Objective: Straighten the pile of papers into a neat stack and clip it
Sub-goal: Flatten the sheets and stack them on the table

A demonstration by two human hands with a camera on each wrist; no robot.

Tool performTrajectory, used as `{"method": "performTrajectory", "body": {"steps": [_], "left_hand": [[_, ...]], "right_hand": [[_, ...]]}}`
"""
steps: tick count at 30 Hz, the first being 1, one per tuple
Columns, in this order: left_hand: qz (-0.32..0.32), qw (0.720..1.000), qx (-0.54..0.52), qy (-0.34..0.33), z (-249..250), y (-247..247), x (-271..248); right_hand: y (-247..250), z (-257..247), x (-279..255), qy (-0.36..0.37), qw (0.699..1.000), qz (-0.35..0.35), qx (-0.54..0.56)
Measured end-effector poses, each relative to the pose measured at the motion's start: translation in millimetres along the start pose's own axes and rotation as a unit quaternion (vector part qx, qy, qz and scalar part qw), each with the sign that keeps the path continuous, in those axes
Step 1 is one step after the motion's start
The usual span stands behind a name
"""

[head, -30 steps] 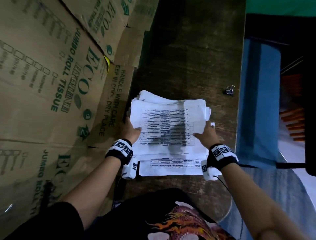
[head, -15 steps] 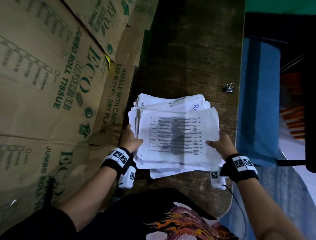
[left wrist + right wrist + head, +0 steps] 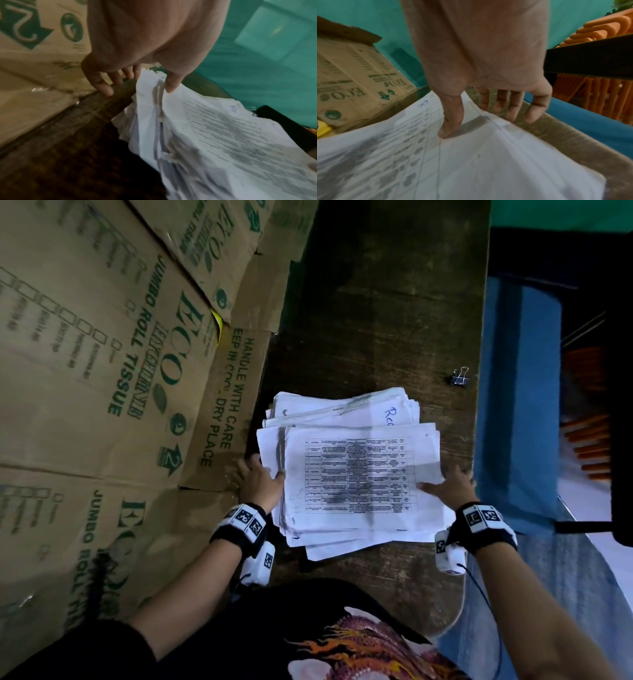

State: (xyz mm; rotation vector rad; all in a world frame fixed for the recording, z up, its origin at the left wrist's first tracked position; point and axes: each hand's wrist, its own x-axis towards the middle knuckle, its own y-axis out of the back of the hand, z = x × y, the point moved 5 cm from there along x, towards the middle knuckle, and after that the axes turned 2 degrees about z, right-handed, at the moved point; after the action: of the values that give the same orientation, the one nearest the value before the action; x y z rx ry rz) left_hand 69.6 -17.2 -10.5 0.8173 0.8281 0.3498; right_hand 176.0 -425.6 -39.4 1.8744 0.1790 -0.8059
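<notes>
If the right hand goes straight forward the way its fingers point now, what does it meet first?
Probably the binder clip. The right hand holds the right edge of the papers, fingers pointing away along the table. The clip lies ahead near the table's right edge; only bare wood shows between them, though depth is unclear.

1. The pile of papers (image 3: 349, 474) is lying differently from one second ago: the top printed sheet is now sitting nearer the person and to the right, exposing a handwritten sheet at the far edge.
2. The right hand (image 3: 448, 484) is now positioned farther right, thumb on the top sheet, fingers beyond the pile's right edge.
3. The left hand (image 3: 257, 481) is now gripping the left edge with its fingers spread wider.
</notes>
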Motion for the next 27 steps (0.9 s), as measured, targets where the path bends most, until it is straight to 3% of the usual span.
{"method": "performTrajectory", "body": {"steps": [3, 6, 13, 17, 19, 21, 24, 27], "left_hand": [[-0.048, 0.997, 0.035, -0.049, 6.0, -11.3, -14.7], [-0.088, 0.992, 0.075, -0.049, 4.0, -24.7, -23.0], [-0.08, 0.992, 0.07, -0.062, 11.8, -24.1, -16.0], [-0.057, 0.996, 0.052, -0.048, 7.4, -19.2, -12.8], [-0.009, 0.999, -0.005, -0.03, 2.8, -8.5, -9.2], [0.002, 0.986, -0.169, -0.007, -1.8, -1.7, -1.6], [-0.061, 0.92, -0.386, 0.042, -0.1, 7.2, -1.0], [-0.118, 0.904, -0.41, -0.009, 13.2, 19.8, -1.3]], "right_hand": [[13.4, -16.3, -9.3, 0.046, 0.997, -0.003, 0.061], [27.7, -39.8, -33.3, 0.077, 0.993, -0.006, 0.087], [33.7, -46.8, -42.0, 0.173, 0.977, 0.062, 0.108], [38.0, -45.4, -44.0, 0.189, 0.949, 0.034, 0.249], [40.7, -40.5, -43.6, 0.182, 0.933, 0.029, 0.31], [42.3, -35.7, -43.3, 0.18, 0.907, 0.021, 0.38], [46.0, -31.8, -44.3, 0.178, 0.866, 0.016, 0.467], [55.9, -39.0, -47.8, 0.194, 0.847, 0.018, 0.494]]}}
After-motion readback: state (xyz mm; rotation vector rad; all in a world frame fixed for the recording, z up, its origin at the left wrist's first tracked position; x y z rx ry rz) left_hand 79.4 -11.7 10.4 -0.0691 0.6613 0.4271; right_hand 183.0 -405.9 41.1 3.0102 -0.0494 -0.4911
